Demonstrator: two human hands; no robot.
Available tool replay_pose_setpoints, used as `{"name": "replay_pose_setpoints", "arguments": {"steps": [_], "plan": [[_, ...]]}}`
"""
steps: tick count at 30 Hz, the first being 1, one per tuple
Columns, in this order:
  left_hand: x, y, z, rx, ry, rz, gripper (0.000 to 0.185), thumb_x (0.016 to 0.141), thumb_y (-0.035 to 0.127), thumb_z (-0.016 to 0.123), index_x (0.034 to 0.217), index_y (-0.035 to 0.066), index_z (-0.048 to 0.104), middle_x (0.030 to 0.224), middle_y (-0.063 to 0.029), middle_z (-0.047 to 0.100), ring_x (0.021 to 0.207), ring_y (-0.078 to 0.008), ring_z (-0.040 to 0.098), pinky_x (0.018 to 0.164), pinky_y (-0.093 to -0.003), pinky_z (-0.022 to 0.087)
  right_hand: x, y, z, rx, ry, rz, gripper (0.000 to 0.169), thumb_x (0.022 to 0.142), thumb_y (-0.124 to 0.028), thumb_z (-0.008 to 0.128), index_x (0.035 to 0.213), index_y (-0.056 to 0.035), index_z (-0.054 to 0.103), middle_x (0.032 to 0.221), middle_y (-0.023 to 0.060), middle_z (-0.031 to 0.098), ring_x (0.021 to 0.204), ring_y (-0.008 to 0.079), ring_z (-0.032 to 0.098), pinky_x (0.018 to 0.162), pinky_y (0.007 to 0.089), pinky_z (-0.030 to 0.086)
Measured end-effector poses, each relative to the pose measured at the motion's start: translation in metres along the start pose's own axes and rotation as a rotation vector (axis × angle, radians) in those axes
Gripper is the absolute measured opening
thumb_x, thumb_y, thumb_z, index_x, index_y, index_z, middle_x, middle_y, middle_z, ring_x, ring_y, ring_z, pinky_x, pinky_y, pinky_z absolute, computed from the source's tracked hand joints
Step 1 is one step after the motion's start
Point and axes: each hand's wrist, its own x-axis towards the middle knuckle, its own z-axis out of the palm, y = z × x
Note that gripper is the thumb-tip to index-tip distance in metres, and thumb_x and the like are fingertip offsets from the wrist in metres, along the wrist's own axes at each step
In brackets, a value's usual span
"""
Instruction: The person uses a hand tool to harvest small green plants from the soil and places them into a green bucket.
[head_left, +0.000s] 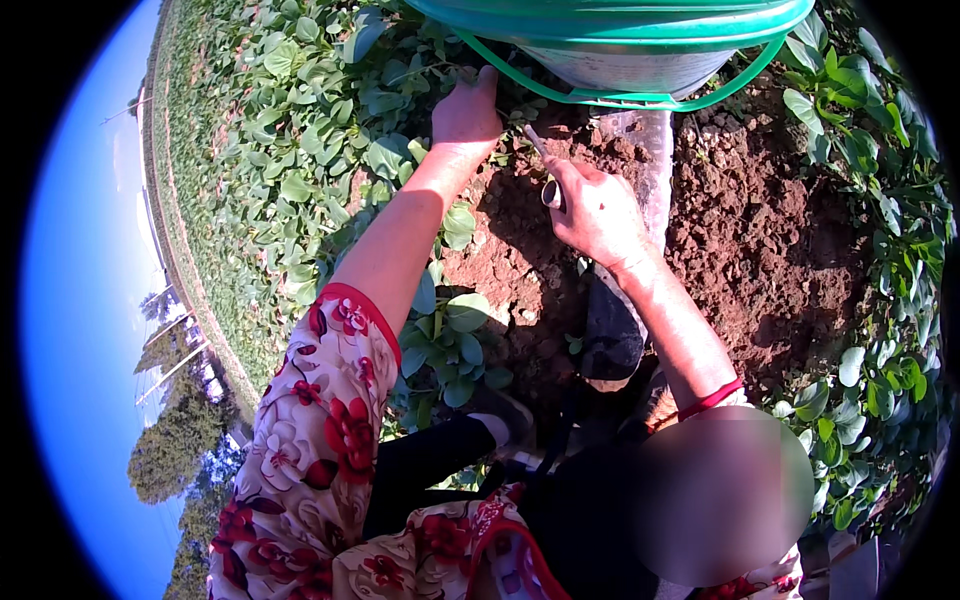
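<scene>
My left hand (466, 112) reaches in among green leafy plants (386, 97) at the bed's edge. Its fingers are curled, and leaves and shadow hide what they touch. A short distance to the right, my right hand (600, 206) grips a small slim hand tool (535, 140) whose tip points up and left toward the left hand. A round end (553, 195) shows below the fingers; the tool's exact kind is unclear. Just beyond both hands stands a pale bucket (637, 67) with a green rim and its green handle (517, 79) hanging down on my side.
Reddish clods of soil (757, 225) lie to the right, bordered by more leafy plants (900, 375). A pale flat strip (656, 165) runs from under the bucket toward a dark shoe (611, 337). A small plant (450, 345) grows beside my left forearm.
</scene>
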Motion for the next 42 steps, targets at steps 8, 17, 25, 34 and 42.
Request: {"name": "replay_pose_setpoints", "arguments": {"steps": [8,17,25,34,42], "plan": [[-0.028,0.033,-0.019,-0.066,-0.137,0.327,0.046,0.077,0.002,0.052,0.121,0.004,0.04,0.107,-0.0199,0.055,0.087,-0.0358,0.061,0.069,-0.0435,0.052,-0.045,-0.016,-0.025,0.123,0.089,0.245,0.048,0.067,-0.005,0.065,0.114,-0.0022,0.056,0.085,0.0157,0.064,0.077,0.0317,0.065,0.069,0.0396,0.052],[0.029,0.014,0.021,-0.242,-0.013,-0.129,0.044,0.083,0.03,0.053,0.116,0.004,0.04,0.12,-0.0295,0.047,0.097,-0.0431,0.059,0.079,-0.0498,0.051,-0.01,-0.005,-0.016,0.163,0.134,0.302,0.038,0.069,-0.008,0.062,0.108,-0.0031,0.063,0.086,0.0172,0.067,0.081,0.0309,0.066,0.078,0.0388,0.052],[0.026,0.029,0.016,-0.371,-0.014,-0.121,0.037,0.084,0.024,0.053,0.115,0.007,0.043,0.118,-0.0268,0.049,0.099,-0.0446,0.057,0.081,-0.0496,0.049,0.031,0.02,0.002,0.085,0.054,0.083,0.041,0.07,-0.008,0.06,0.11,-0.0019,0.058,0.084,0.0191,0.065,0.079,0.0344,0.064,0.074,0.0436,0.052],[-0.078,0.012,0.02,-0.539,0.166,-0.019,0.027,0.071,-0.01,0.047,0.097,-0.002,0.045,0.089,-0.0232,0.053,0.084,-0.0418,0.054,0.072,-0.0445,0.045,-0.052,-0.005,-0.01,0.143,-0.132,0.096,0.053,0.067,-0.011,0.066,0.118,-0.0052,0.054,0.084,0.0161,0.063,0.074,0.0329,0.065,0.068,0.0427,0.053],[-0.071,-0.002,-0.128,-1.523,0.644,-0.405,0.006,0.088,0.0,0.051,0.092,0.004,0.049,0.08,-0.0042,0.055,0.072,-0.0131,0.055,0.067,-0.0277,0.047,-0.099,-0.01,-0.033,0.209,-0.018,0.209,0.05,0.067,-0.006,0.063,0.117,-0.0044,0.056,0.084,0.0171,0.063,0.074,0.0325,0.065,0.07,0.0398,0.054]]}}
